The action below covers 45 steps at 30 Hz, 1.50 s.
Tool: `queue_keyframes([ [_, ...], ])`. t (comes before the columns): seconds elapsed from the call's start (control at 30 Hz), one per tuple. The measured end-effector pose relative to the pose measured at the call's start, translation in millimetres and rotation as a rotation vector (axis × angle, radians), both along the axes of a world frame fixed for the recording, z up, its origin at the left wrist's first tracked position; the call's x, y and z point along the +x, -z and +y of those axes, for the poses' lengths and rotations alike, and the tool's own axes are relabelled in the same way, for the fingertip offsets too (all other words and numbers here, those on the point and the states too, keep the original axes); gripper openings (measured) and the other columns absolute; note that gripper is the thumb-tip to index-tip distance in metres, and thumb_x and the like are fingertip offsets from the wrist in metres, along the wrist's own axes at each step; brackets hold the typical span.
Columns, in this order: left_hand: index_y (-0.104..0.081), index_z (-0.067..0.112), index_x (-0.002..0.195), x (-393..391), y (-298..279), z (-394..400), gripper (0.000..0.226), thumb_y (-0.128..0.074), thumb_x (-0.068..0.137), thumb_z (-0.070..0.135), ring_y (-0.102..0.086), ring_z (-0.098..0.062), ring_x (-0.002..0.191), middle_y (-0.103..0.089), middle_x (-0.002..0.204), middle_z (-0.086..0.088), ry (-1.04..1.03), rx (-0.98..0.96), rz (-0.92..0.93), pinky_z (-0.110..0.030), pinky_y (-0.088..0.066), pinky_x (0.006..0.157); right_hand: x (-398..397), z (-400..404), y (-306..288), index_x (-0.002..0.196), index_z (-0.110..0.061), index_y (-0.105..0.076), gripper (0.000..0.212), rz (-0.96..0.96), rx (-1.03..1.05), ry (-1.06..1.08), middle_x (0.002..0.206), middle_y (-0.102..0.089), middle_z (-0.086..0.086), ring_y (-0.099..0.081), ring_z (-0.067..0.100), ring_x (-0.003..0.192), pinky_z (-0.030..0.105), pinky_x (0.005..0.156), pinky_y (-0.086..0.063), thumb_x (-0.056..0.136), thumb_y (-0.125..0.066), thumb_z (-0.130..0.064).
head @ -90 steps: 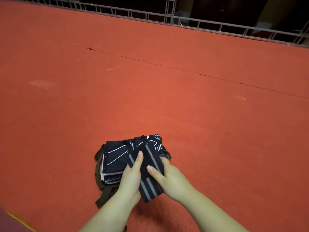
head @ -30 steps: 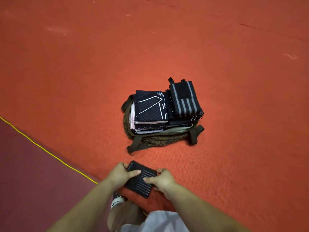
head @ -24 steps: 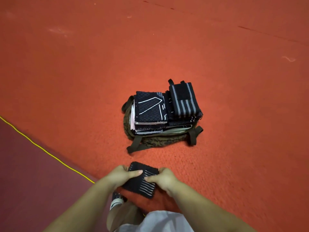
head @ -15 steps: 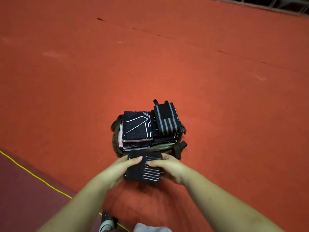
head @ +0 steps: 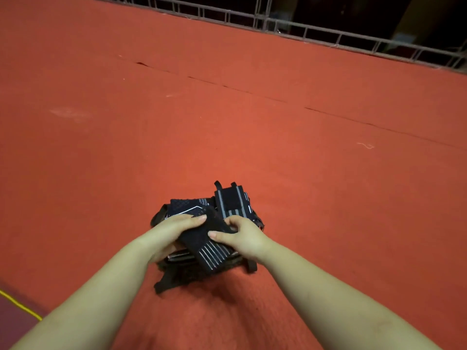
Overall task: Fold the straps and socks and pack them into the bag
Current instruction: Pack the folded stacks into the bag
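While both hands grip it, sock [head: 211,245] tops bag [head: 177,277].

Red-orange carpet [head: 227,117] covers the floor, with a dark seam [head: 252,93] running slantwise across it. A metal truss railing [head: 316,29] lines its far edge, darkness behind it. At the near left corner, a yellow line [head: 20,305] borders a darker maroon strip [head: 10,317]
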<state>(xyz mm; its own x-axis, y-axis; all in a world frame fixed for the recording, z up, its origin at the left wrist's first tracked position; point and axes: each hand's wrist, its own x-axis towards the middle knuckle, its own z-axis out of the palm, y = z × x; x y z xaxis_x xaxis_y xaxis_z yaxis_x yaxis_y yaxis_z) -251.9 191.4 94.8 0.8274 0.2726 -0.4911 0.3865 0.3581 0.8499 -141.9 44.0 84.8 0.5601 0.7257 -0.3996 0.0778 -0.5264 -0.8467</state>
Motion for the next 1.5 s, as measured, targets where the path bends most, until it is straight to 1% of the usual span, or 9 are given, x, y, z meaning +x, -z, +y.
queue_keyframes([
  [0.17, -0.061, 0.008, 0.116, -1, 15, 11, 0.041, -0.062, 0.08, 0.028, -0.068, -0.028, 0.1, -0.07, 0.109, -0.017, -0.229, -0.232, -0.015, -0.036, -0.055, 0.084, -1, 24, 0, 0.122, -0.014, -0.057, 0.088, -0.041, 0.03, 0.136, 0.122, -0.064, -0.001, -0.06, 0.016, 0.112, 0.038, 0.1, -0.047, 0.059, -0.065, -0.075],
  [0.3, -0.062, 0.005, 0.111, -4, 20, 21, 0.025, -0.056, 0.093, 0.021, -0.072, -0.024, 0.087, -0.073, 0.098, -0.012, -0.27, -0.105, 0.004, -0.033, -0.057, 0.073, -13, 39, 0, 0.136, -0.015, -0.043, 0.058, -0.134, 0.001, 0.12, 0.128, -0.054, -0.008, -0.051, 0.009, 0.119, 0.015, 0.09, -0.035, 0.088, -0.063, -0.042],
  [0.43, -0.062, 0.006, 0.093, -5, 28, 37, 0.018, -0.054, 0.096, 0.022, -0.07, -0.019, 0.069, -0.072, 0.086, -0.009, -0.283, 0.069, 0.114, -0.027, -0.057, 0.058, -30, 60, 13, 0.146, -0.017, -0.031, 0.058, -0.247, 0.012, 0.087, 0.143, -0.045, 0.001, -0.044, 0.015, 0.13, 0.015, 0.096, -0.031, 0.095, -0.054, -0.031],
  [0.83, -0.063, 0.01, 0.112, 40, 51, 61, 0.026, -0.044, 0.098, 0.021, -0.064, -0.029, 0.093, -0.068, 0.102, -0.01, -0.296, 0.488, 0.295, -0.034, -0.047, 0.08, -29, 110, 43, 0.153, -0.017, -0.007, 0.063, -0.208, -0.037, 0.231, 0.157, -0.019, 0.002, -0.029, 0.018, 0.14, 0.023, 0.105, -0.03, 0.1, -0.042, -0.023],
  [0.97, -0.045, 0.005, 0.136, 43, 61, 55, 0.047, -0.053, 0.096, 0.028, -0.051, -0.026, 0.123, -0.054, 0.134, -0.009, -0.302, 0.627, 0.352, -0.029, -0.039, 0.096, -23, 112, 49, 0.152, -0.017, -0.002, 0.065, -0.215, -0.107, 0.248, 0.156, -0.023, 0.004, -0.037, 0.02, 0.135, 0.023, 0.098, -0.036, 0.1, -0.041, -0.021],
  [1.1, -0.049, 0.008, 0.133, 39, 75, 50, 0.049, -0.056, 0.093, 0.035, -0.053, -0.022, 0.12, -0.057, 0.13, -0.007, -0.319, 0.747, 0.377, -0.027, -0.04, 0.09, -27, 108, 54, 0.151, -0.017, 0.007, 0.069, -0.406, -0.1, 0.102, 0.161, 0.004, 0.002, -0.003, 0.014, 0.147, 0.024, 0.116, -0.012, 0.101, -0.039, -0.021],
  [1.23, -0.06, 0.013, 0.118, 29, 80, 67, 0.04, -0.059, 0.09, 0.041, -0.059, -0.021, 0.106, -0.064, 0.112, -0.003, -0.396, 0.81, 0.373, -0.029, -0.042, 0.085, -27, 107, 58, 0.152, -0.016, -0.005, 0.059, -0.695, -0.093, -0.142, 0.16, 0.009, 0.003, 0.012, 0.015, 0.147, 0.022, 0.111, 0.017, 0.101, -0.022, -0.039],
  [1.4, -0.062, 0.0, 0.112, 10, 101, 108, 0.025, -0.05, 0.098, 0.016, -0.056, -0.029, 0.11, -0.063, 0.117, -0.016, -0.574, 0.562, 0.436, -0.028, -0.037, 0.086, -18, 106, 62, 0.152, -0.015, -0.002, 0.098, -0.717, -0.258, -0.351, 0.159, 0.012, 0.008, 0.018, 0.018, 0.145, 0.029, 0.114, 0.018, 0.073, 0.013, -0.07],
  [1.5, -0.062, -0.001, 0.113, 6, 119, 109, 0.025, -0.055, 0.095, 0.016, -0.057, -0.021, 0.099, -0.064, 0.111, -0.011, -0.446, 0.43, 0.424, -0.024, -0.036, 0.082, -20, 107, 66, 0.142, -0.009, -0.041, 0.078, -0.922, -0.27, -0.351, 0.151, -0.033, 0.016, -0.024, 0.025, 0.143, 0.036, 0.118, -0.009, 0.094, -0.01, -0.062],
])
